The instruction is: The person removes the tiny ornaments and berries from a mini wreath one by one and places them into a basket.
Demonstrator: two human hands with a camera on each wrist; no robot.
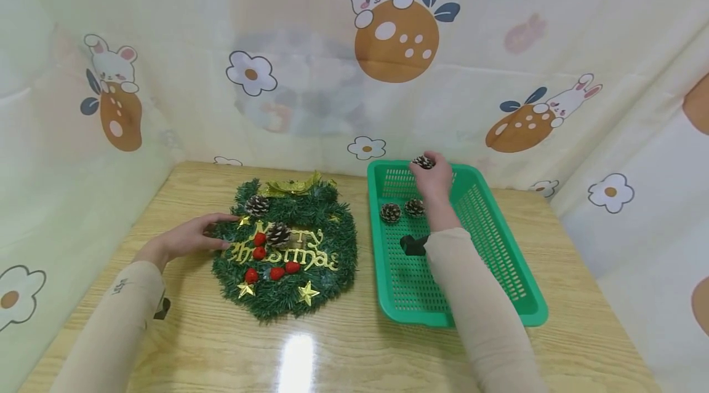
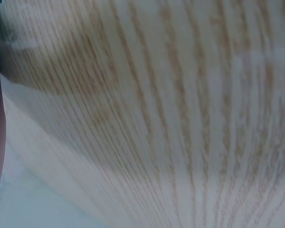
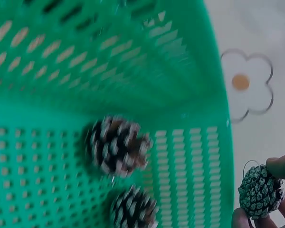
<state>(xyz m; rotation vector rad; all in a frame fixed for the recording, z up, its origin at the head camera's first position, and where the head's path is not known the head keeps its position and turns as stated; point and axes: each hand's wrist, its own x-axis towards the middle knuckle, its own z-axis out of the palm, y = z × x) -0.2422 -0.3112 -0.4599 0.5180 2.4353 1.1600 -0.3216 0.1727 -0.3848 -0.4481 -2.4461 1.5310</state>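
My right hand (image 1: 434,179) pinches a pine cone (image 3: 261,191) with white-tipped scales, held over the far end of a green plastic basket (image 1: 378,245). A thin wire loop shows on that cone in the right wrist view. Two more pine cones, one to the left (image 1: 390,213) and one closer to my wrist (image 1: 414,208), lie in the basket. At the left edge of a green Christmas wreath (image 1: 338,227), my left hand (image 1: 191,236) rests with fingers loosely bent and fingertips touching the greenery. The wreath bears gold "Merry Christmas" lettering (image 1: 310,258), pine cones (image 1: 279,234), red berries (image 1: 277,273) and gold stars (image 1: 308,293).
Wreath and basket lie side by side on a wood-grain table (image 1: 232,344). A gold ribbon bow (image 1: 293,186) tops the wreath. Behind and along both sides hangs a pale curtain (image 1: 310,104) printed with rabbits and flowers, close to the basket's far rim.
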